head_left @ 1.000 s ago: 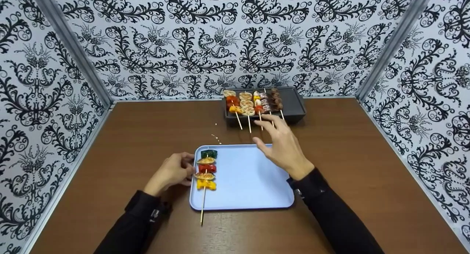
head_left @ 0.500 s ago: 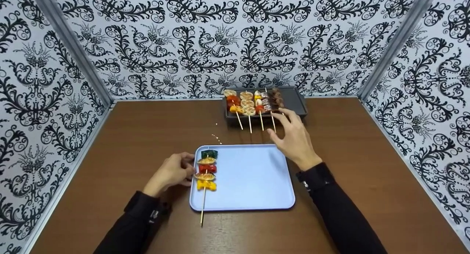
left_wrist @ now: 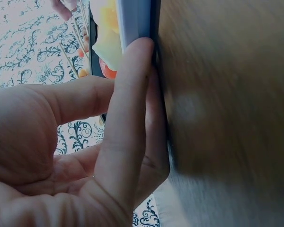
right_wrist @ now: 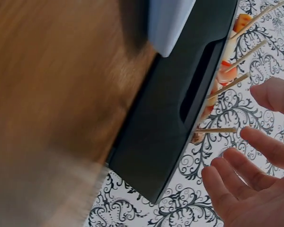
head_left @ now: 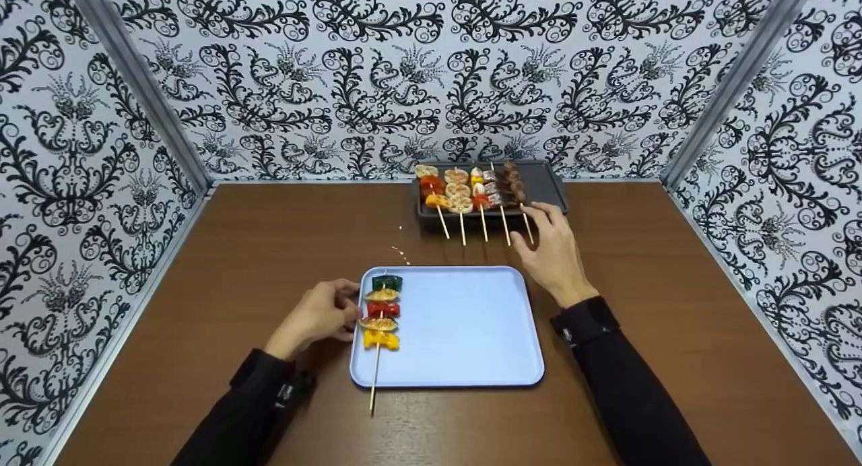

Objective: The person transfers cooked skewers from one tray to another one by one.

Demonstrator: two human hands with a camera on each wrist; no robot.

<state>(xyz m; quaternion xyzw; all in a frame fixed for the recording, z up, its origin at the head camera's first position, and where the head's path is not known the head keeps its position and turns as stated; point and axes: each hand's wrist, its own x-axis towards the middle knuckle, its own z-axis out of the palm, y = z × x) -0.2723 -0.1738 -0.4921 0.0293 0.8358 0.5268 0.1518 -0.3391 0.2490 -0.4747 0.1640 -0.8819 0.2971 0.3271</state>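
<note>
My left hand is at the left rim of a pale blue tray, holding it with bent fingers. In the left wrist view, one fingertip rests on the tray's side wall. A vegetable skewer lies along the tray's left side, its stick over the near rim. My right hand hovers right of the tray, thumb and fingers spread around the bare stick of a meat skewer. In the right wrist view, the stick's end is close to a fingertip, with a gap to the thumb.
Several skewers lie side by side on a dark grill pan at the back, sticks jutting over its front edge. Pale crumbs dot the brown table. Patterned walls enclose the table at the back and sides.
My right hand has moved right along the row of skewer sticks, from the middle ones to the rightmost. The left hand has stayed at the tray's edge.
</note>
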